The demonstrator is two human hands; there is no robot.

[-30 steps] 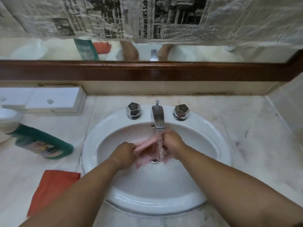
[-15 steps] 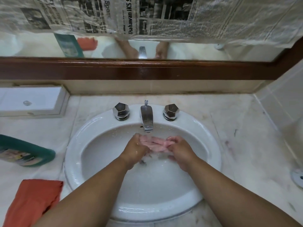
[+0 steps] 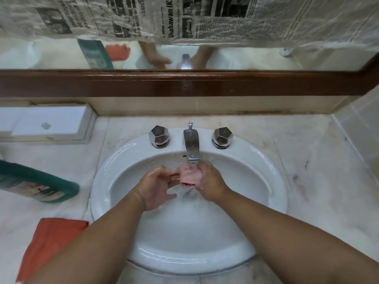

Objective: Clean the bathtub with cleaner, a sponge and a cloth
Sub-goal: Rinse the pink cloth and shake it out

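A pale, veined marble countertop (image 3: 320, 181) fills the lower view, running back to a wall mirror (image 3: 246, 58) whose upper part is covered with crinkled black-and-white newspaper sheets (image 3: 225, 17). A glossy dark-brown wooden frame rail (image 3: 184, 83) crosses the view below the glass. Set into the counter is a white oval ceramic sink (image 3: 272, 181), its bowl wet and beaded with drops.

To the left of the sink a dark-green plastic cleaner bottle (image 3: 41, 183) lies on its side, its base end pointing toward the basin rim. Nearer the camera, a folded orange cloth (image 3: 47, 242) lies flat on the marble, partly hidden by the left forearm. A flat white rectangular box (image 3: 47, 121) sits against the back wall at the left.

Both forearms reach over the front rim and screen much of the bowl. The right hand (image 3: 209, 181) has its fingers curled round a small pink wet wad (image 3: 189, 177) — sponge or cloth, I cannot tell — which sits directly under the spout in the running water. The left hand (image 3: 158, 185) is just beside it with fingers spread and loose, gripping nothing; whether its fingertips touch the wad I cannot tell.

A chrome spout tap (image 3: 191, 146) stands at the back of the sink, between two faceted chrome knobs — the left knob (image 3: 159, 136) and the right knob (image 3: 222, 136).
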